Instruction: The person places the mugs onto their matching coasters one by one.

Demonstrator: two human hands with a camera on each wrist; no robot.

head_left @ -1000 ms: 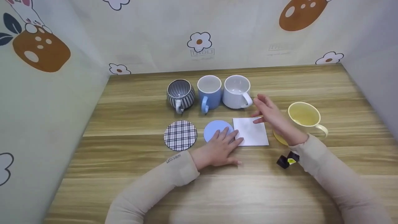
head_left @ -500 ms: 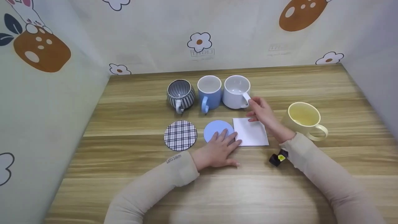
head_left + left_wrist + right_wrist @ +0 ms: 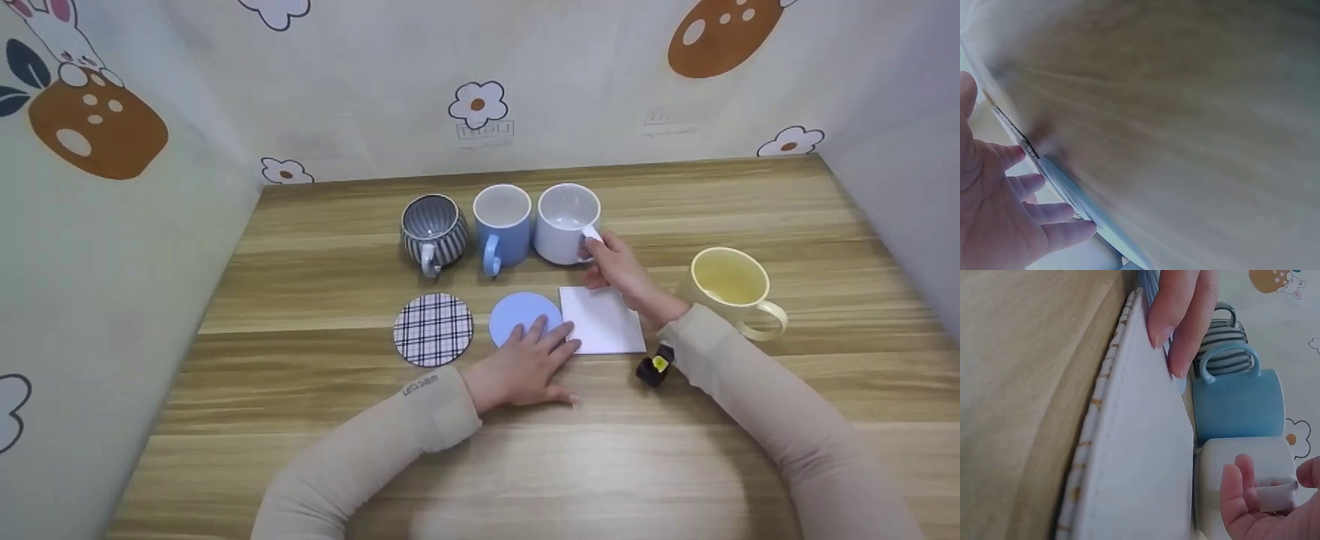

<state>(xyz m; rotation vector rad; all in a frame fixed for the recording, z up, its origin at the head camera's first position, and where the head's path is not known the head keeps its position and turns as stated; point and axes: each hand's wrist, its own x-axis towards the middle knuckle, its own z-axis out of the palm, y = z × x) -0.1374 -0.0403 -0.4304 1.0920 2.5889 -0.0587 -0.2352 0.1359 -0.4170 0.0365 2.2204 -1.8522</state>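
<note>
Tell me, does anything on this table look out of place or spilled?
Nothing spilled or damaged. The only oddity: the yellow mug stands apart at the right, away from the neat row of striped mug, blue mug and white mug.

Both arms were covered to the wrist by long, close-fitting beige sleeves of a soft, plain fabric. Near the cuff of the left sleeve a small line of pale lettering was printed, too small to be read. The right sleeve was left unmarked. A small black device with a yellow spot was strapped under the right wrist. The left hand and the right hand were left bare, with no rings or gloves worn.
</note>
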